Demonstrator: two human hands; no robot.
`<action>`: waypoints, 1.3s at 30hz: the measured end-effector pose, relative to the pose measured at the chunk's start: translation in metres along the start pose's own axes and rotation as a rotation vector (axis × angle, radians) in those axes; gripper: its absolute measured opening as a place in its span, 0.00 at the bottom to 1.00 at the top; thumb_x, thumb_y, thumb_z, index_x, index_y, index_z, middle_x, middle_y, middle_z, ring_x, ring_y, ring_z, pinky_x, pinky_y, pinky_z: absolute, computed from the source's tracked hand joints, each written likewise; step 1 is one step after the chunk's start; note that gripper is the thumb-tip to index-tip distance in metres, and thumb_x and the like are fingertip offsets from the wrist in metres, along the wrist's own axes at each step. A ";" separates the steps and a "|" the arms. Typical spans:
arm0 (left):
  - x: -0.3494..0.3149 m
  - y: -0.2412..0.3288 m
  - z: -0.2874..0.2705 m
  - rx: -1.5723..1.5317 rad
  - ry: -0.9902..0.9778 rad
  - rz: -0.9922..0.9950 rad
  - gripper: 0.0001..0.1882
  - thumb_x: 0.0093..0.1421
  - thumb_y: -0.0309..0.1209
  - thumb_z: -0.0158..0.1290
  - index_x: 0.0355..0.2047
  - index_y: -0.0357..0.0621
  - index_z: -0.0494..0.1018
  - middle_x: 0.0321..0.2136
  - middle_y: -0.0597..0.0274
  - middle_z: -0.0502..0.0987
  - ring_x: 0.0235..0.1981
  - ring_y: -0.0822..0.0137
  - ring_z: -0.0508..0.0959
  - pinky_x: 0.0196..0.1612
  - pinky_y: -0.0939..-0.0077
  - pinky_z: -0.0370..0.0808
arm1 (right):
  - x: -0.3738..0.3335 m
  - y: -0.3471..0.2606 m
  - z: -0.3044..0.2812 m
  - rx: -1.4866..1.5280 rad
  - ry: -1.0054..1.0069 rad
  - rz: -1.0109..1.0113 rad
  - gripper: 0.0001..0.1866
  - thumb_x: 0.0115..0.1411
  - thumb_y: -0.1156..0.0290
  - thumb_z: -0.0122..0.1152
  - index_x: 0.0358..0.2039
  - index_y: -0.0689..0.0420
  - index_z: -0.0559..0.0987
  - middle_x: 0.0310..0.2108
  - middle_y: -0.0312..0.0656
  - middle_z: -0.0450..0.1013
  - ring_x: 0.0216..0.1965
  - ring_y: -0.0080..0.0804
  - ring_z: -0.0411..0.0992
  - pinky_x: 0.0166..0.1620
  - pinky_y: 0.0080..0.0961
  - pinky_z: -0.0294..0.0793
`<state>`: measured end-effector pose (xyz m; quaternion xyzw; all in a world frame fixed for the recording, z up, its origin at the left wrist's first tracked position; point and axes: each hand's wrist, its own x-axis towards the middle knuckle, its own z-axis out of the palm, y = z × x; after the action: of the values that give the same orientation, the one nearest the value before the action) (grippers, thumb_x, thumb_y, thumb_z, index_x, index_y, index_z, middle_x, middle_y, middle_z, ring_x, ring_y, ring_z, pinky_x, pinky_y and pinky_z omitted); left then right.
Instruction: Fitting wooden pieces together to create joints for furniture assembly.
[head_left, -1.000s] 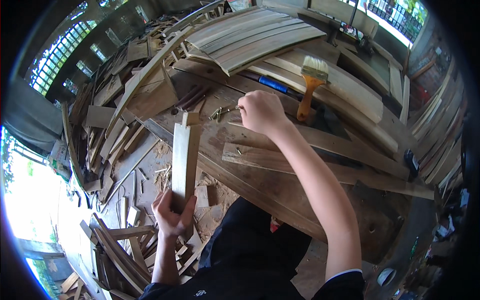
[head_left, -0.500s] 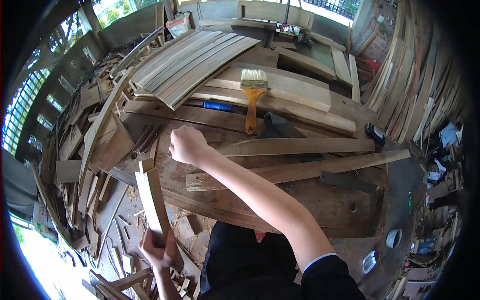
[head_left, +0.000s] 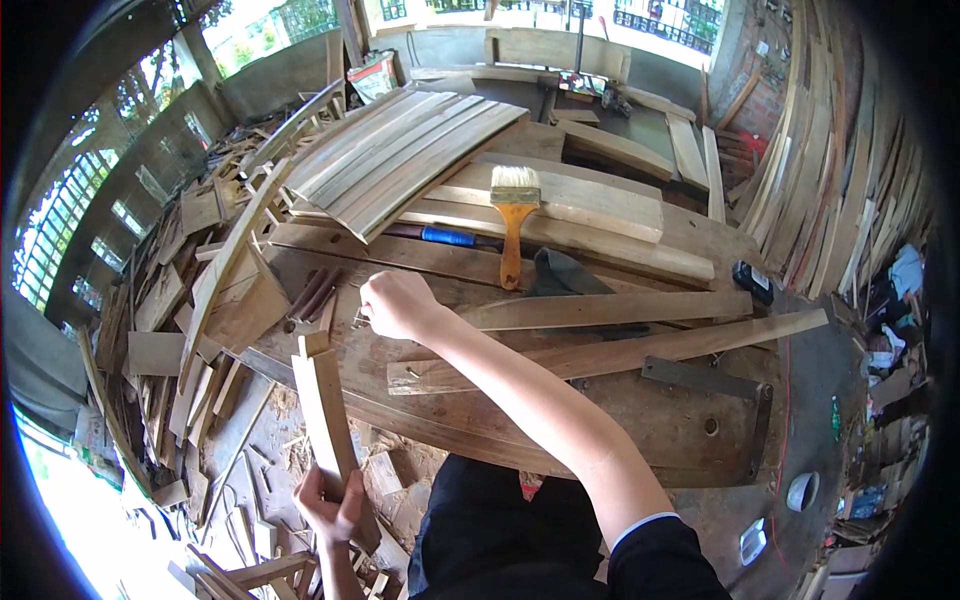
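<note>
My left hand (head_left: 332, 510) grips a squared wooden bar (head_left: 326, 415) near its lower end, fingers and thumb wrapped around it. The bar stands slanted at the bench's front edge, with a stepped tenon cut at its top. Just right of that top, my right hand (head_left: 398, 306) is closed above the workbench (head_left: 620, 420). A small dark bit shows at its fingertips, too small to name. Close to this hand lie two long planks (head_left: 620, 350) and several dark slim tools (head_left: 315, 296). A flat paintbrush (head_left: 512, 240) with an orange handle rests beyond it.
A slatted wooden panel (head_left: 410, 150) and thick boards (head_left: 575, 205) cover the far bench. A metal square (head_left: 700, 377) and a small black device (head_left: 752, 281) lie to the right. Scrap wood (head_left: 155, 350) heaps at left; tall boards (head_left: 810, 170) lean at right.
The whole view has shifted, so the scene sits slightly lower and to the right. Both hands keep nearly the same pose, the left still around the bar.
</note>
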<state>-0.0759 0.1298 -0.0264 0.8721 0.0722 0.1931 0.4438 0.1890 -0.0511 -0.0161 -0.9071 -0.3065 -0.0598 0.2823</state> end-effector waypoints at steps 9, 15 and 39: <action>-0.007 -0.012 0.004 -0.035 -0.003 0.097 0.25 0.44 0.40 0.67 0.14 0.41 0.61 0.10 0.68 0.60 0.13 0.74 0.57 0.17 0.75 0.53 | -0.004 0.011 -0.014 0.321 0.483 -0.185 0.11 0.66 0.68 0.57 0.28 0.59 0.79 0.16 0.40 0.75 0.10 0.21 0.64 0.10 0.18 0.58; -0.007 0.005 0.011 -0.170 -0.186 0.036 0.24 0.43 0.47 0.67 0.21 0.36 0.75 0.12 0.68 0.64 0.12 0.75 0.60 0.17 0.76 0.54 | -0.071 0.012 -0.079 0.579 0.715 -0.145 0.04 0.64 0.75 0.62 0.35 0.63 0.79 0.26 0.41 0.79 0.19 0.19 0.76 0.18 0.12 0.71; 0.002 0.052 0.033 -0.323 -0.329 -0.034 0.31 0.47 0.46 0.66 0.40 0.29 0.77 0.26 0.63 0.79 0.28 0.75 0.75 0.31 0.80 0.69 | -0.168 0.026 -0.064 0.464 0.281 -0.171 0.07 0.58 0.78 0.67 0.37 0.56 0.81 0.31 0.37 0.81 0.31 0.24 0.80 0.34 0.19 0.79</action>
<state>-0.0632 0.0747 -0.0015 0.8080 -0.0181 0.0498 0.5868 0.0734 -0.1905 -0.0226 -0.7718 -0.3452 -0.1367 0.5162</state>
